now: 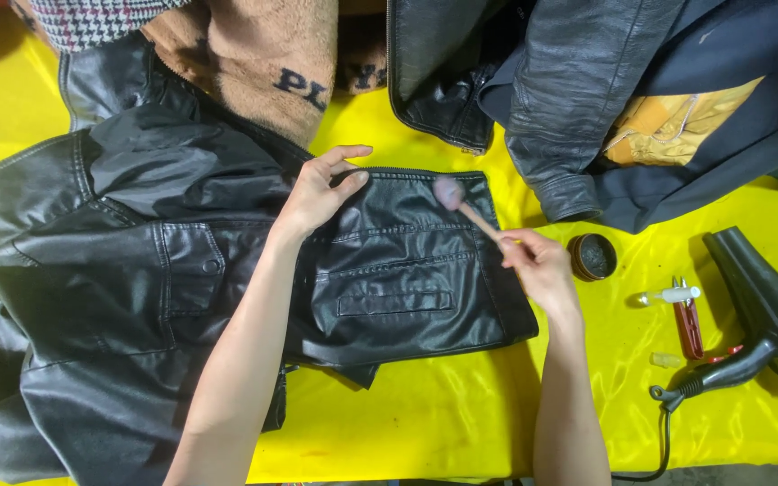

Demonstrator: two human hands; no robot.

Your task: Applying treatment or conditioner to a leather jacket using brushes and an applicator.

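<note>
A black leather jacket lies spread on a yellow table cover. My left hand rests flat on the jacket near the zipper edge, fingers apart, pressing it down. My right hand grips the wooden handle of a small round brush, whose blurred pinkish head touches the jacket's front panel near the top edge. A stitched pocket flap lies below the brush.
An open round tin of dark polish sits right of my right hand. A black hair dryer with cord, red snips and a small dropper bottle lie at the right. More jackets and a tan fleece are piled at the back.
</note>
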